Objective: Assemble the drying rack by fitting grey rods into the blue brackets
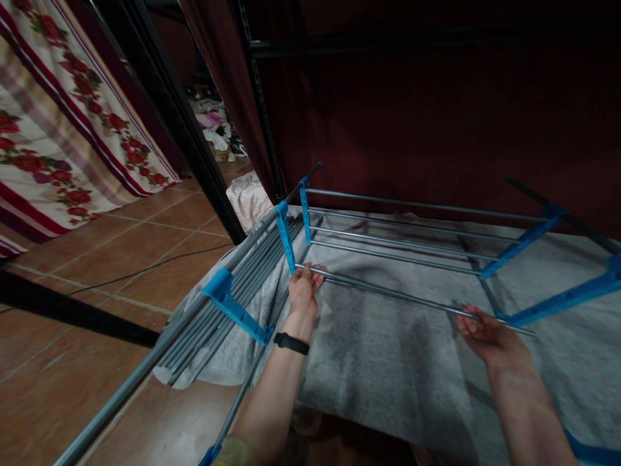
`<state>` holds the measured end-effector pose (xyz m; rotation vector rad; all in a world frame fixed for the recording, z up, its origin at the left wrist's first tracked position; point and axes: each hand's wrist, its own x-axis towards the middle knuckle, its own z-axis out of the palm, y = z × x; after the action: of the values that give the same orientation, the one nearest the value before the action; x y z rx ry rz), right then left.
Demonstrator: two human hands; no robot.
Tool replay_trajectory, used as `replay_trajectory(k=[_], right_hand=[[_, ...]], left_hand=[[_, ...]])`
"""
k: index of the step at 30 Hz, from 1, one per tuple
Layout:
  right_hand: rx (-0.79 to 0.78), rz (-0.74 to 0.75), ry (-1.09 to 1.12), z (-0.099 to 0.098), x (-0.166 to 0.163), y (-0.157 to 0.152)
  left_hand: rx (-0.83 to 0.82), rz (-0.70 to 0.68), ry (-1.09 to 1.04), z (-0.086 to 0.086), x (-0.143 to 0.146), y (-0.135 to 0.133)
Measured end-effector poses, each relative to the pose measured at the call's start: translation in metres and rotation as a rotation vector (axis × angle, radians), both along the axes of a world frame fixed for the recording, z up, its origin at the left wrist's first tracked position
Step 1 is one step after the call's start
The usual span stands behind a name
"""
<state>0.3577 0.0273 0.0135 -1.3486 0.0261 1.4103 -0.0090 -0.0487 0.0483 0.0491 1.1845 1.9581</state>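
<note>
A thin grey metal rod (388,293) runs between my two hands, and a second rod seems to lie close along part of it. My left hand (304,288), with a black band on its wrist, pinches the rod near its left end, beside a blue plastic bracket (286,238). Toward the other end my right hand (488,330) has its fingers closed round the rod, next to a right-side blue bracket (557,301). Behind them, several parallel rods (388,247) span the rear brackets of the frame. A nearer blue bracket (237,310) hangs from the long side pole (160,353).
A bundle of loose grey rods (233,298) lies left of the frame on a grey cloth (369,362). Black metal posts (179,123) stand at the left. A dark red curtain (412,129) hangs behind. A cable (145,267) crosses the tiled floor.
</note>
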Motion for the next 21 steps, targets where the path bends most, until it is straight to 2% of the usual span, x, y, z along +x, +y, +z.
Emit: replay_trajectory(k=[6, 15, 21], right_hand=[[-0.012, 0.018, 0.021, 0.007, -0.008, -0.001], [0.046, 0.024, 0.011, -0.006, -0.006, 0.001], [0.024, 0.019, 0.008, -0.004, -0.004, 0.001]], left_hand=[[-0.007, -0.018, 0.025, 0.001, -0.002, 0.002], [-0.003, -0.015, 0.01, 0.0, -0.001, 0.004], [0.002, -0.013, -0.008, 0.001, 0.001, 0.005]])
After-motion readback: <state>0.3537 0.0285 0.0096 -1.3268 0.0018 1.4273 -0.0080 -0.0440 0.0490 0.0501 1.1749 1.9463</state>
